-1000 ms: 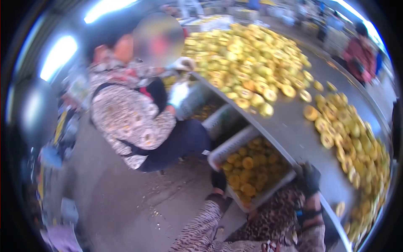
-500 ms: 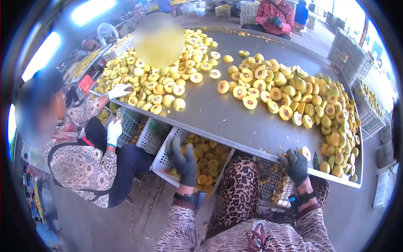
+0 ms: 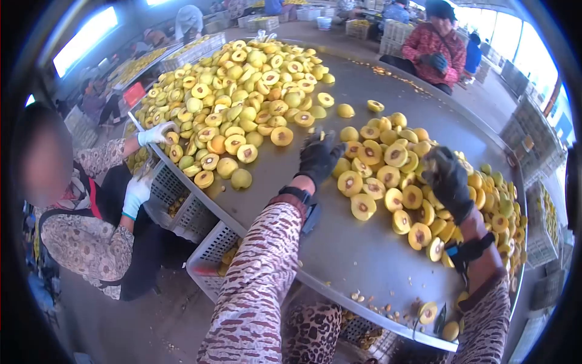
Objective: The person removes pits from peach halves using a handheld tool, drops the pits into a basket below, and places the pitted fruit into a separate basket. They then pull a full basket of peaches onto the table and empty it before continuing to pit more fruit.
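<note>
My left hand [image 3: 320, 161], in a dark grey glove, reaches over the metal table with its fingers apart, beside the left edge of a pile of halved yellow peaches [image 3: 395, 155]. Nothing shows in its grasp. My right hand [image 3: 450, 182], gloved alike, lies over the middle of that pile, fingers spread and bent down onto the fruit. Many halves show their cut faces with brown pits or hollows. A second, larger heap of peach halves [image 3: 233, 109] covers the left part of the table [image 3: 321, 242].
At the left a co-worker's white-gloved hand [image 3: 156, 133] touches the large heap; the other holds a small tool. Plastic crates [image 3: 209, 252] stand below the table's near edge. One peach half [image 3: 427, 312] and scraps lie near that edge. Another person [image 3: 436, 48] sits across the table.
Both my hands have moved from the table's near edge and the crate forward over the table to the right-hand pile. My view has shifted.
</note>
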`<state>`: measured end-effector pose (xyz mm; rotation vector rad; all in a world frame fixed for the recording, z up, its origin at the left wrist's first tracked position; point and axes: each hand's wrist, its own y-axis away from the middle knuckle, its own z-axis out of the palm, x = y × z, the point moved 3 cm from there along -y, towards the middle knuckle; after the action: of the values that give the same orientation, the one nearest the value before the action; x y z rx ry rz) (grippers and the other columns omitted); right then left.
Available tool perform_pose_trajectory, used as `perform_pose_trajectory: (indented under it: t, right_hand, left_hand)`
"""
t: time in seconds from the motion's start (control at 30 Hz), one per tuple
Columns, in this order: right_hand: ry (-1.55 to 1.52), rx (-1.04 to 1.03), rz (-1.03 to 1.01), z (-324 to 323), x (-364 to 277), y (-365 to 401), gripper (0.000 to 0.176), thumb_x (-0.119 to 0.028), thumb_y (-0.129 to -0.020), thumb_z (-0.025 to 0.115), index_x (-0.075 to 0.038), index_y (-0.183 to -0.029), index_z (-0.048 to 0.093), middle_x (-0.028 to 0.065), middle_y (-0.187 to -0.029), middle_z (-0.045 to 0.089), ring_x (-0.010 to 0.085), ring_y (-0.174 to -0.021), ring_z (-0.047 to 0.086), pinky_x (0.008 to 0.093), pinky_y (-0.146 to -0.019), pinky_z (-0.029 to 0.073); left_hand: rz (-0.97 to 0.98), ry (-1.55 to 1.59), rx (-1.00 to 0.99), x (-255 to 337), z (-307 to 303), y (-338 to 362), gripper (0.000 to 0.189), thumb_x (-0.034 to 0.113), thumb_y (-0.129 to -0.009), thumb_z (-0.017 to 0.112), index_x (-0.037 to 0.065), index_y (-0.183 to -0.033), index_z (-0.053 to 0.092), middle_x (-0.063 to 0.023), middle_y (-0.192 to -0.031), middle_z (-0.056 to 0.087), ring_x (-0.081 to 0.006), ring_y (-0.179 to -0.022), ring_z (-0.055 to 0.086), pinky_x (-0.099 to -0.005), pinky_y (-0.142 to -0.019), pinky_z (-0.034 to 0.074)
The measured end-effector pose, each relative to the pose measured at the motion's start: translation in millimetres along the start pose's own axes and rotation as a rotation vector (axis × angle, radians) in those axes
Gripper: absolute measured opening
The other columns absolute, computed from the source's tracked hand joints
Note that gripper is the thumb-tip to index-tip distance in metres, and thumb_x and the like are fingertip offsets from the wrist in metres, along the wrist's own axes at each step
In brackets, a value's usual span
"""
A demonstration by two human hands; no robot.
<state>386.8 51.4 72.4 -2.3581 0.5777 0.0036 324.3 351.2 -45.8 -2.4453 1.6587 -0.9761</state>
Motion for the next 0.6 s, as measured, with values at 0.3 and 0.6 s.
perform_pose_trajectory:
  t: [0.3,0.6]
  right_hand:
    - [-0.096,-0.426,0.443,134,149,-72,0.028,-0.019,-0.085,0.068,-0.006,-0.109,0.068,0.0094,-0.094,0.07,0.0274,-0.088,0.066,0.0397,-0.078,0.052]
    - [-0.02,-0.449,0.309,109,114,-28,0.04,-0.032,-0.082,0.071,-0.009,-0.116,0.067,0.0131,-0.108,0.07,0.03,-0.103,0.066,0.0382,-0.09,0.051]
  left_hand:
    - [0.06,0.035,-0.363,10,35,-56,0.075,0.059,-0.093,0.05,0.005,-0.143,0.045,-0.0145,-0.148,0.045,-0.0303,-0.14,0.038,-0.0425,-0.114,0.031]
    - [0.106,0.226,-0.441,23,48,-17,0.064,0.06,-0.089,0.058,0.017,-0.136,0.058,-0.0274,-0.15,0.034,-0.0419,-0.137,0.038,-0.0448,-0.114,0.03]
